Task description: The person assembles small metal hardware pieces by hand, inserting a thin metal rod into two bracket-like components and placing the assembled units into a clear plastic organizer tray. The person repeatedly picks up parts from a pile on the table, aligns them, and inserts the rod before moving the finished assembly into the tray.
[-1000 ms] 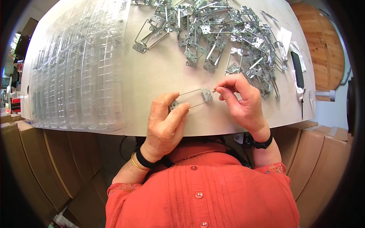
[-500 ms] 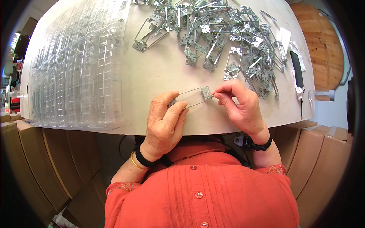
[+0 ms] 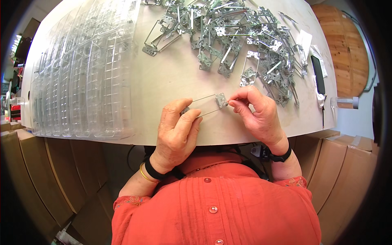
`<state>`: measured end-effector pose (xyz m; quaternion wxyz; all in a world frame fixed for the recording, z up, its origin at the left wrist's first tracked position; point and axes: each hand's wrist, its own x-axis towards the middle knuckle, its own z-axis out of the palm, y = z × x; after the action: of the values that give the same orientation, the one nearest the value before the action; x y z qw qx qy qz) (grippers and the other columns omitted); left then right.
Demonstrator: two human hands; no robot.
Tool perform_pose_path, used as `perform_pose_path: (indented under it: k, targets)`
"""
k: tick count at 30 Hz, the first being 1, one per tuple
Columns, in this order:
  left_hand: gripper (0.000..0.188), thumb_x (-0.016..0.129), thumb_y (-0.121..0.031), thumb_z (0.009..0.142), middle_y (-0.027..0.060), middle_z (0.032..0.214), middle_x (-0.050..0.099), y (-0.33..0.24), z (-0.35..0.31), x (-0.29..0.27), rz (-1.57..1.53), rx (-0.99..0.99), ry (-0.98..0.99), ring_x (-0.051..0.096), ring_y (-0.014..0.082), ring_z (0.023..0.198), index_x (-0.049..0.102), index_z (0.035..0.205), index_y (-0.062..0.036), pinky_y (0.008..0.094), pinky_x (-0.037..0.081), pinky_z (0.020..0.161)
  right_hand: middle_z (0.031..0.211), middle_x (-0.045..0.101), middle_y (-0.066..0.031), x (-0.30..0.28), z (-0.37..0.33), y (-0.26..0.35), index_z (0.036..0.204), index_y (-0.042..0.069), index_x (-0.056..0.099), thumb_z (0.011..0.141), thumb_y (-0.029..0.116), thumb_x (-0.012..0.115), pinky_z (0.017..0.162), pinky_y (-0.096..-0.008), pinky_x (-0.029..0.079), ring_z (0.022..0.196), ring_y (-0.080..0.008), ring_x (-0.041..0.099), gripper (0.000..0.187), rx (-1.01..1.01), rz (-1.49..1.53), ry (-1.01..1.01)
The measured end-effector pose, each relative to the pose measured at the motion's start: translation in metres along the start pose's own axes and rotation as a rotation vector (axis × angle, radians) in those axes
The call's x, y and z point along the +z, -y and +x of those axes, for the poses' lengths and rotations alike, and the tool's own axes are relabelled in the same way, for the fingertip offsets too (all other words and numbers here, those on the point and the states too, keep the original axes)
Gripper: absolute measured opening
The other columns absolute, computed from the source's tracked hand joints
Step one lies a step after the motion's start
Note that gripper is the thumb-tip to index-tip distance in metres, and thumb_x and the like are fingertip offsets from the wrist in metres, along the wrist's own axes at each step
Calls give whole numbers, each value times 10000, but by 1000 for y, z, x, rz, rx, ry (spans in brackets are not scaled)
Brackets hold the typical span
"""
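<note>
The near edge of the pale table (image 3: 155,87) curves past the wrists, with room to move between the left hand (image 3: 176,132) and the clear plastic trays (image 3: 81,85). That hand grips the left end of a thin metal frame (image 3: 221,101) above the table — the right hand (image 3: 261,118) pinches tightly at its other end, contents hidden. A metal pile (image 3: 228,34) crowds the far side; a phone (image 3: 317,75) lies right.
</note>
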<state>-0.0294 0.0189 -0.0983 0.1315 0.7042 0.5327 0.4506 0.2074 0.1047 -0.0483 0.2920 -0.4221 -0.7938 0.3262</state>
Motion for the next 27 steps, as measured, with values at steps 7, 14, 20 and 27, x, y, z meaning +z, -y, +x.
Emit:
perform_pose_path:
  k: [7,14,20,27]
  targets:
    - [288,827,97,879,214,1312,679,0,0,0,-3,-1,-4,689,325,1092,742,1143,20,387,608,899,884,741,-117,0,0,-2,1062,39,693,959,6,823,670,-363,577,753,-271,750,169,-12,-47,5]
    - [297,829,92,882,210,1311,681,1,-1,2,0,-5,-10,692,323,1087,738,1155,19,389,611,895,878,736,-118,5,0,-6,1052,38,698,963,23,828,660,-360,570,741,-266,743,159,-52,-17,-34]
    - [304,830,91,882,209,1308,684,1,-1,1,5,-9,-2,692,319,1086,741,1162,14,387,607,886,883,734,-122,2,1,-1,1039,35,701,973,19,814,671,-355,572,740,-263,739,132,20,-16,-15]
    - [254,816,78,890,203,1355,687,1,0,0,41,22,3,683,360,1125,758,1126,4,420,594,925,928,761,-115,-3,2,5,1069,20,681,1002,-4,775,678,-332,578,747,-217,745,118,4,4,-29]
